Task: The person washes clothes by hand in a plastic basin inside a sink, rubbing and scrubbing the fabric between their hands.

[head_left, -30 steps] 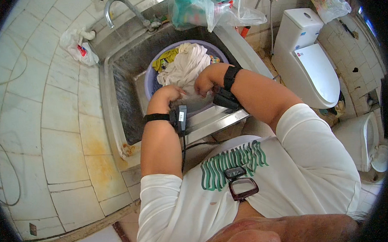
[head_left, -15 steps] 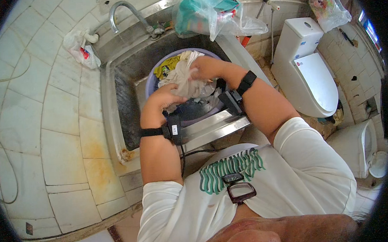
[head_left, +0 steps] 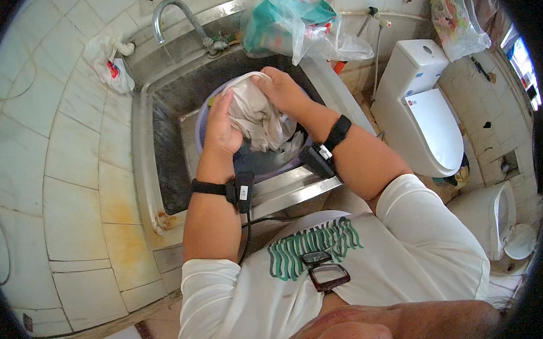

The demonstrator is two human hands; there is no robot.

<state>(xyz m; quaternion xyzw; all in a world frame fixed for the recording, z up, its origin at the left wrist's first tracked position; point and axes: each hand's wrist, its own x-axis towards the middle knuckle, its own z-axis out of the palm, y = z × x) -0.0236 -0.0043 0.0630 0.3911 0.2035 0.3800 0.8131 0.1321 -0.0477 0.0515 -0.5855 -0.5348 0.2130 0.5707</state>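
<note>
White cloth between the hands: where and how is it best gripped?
Likely by its top edge, pinched at both ends, from left and right: the white cloth has a folded edge between the left hand and right hand, while its lower part droops in loose folds over the purple basin.

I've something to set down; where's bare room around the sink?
Bare: sink floor left of the purple basin; right ledge between plastic bag and right forearm. Crowded: the basin, where left hand and right hand hold pale cloth.
</note>
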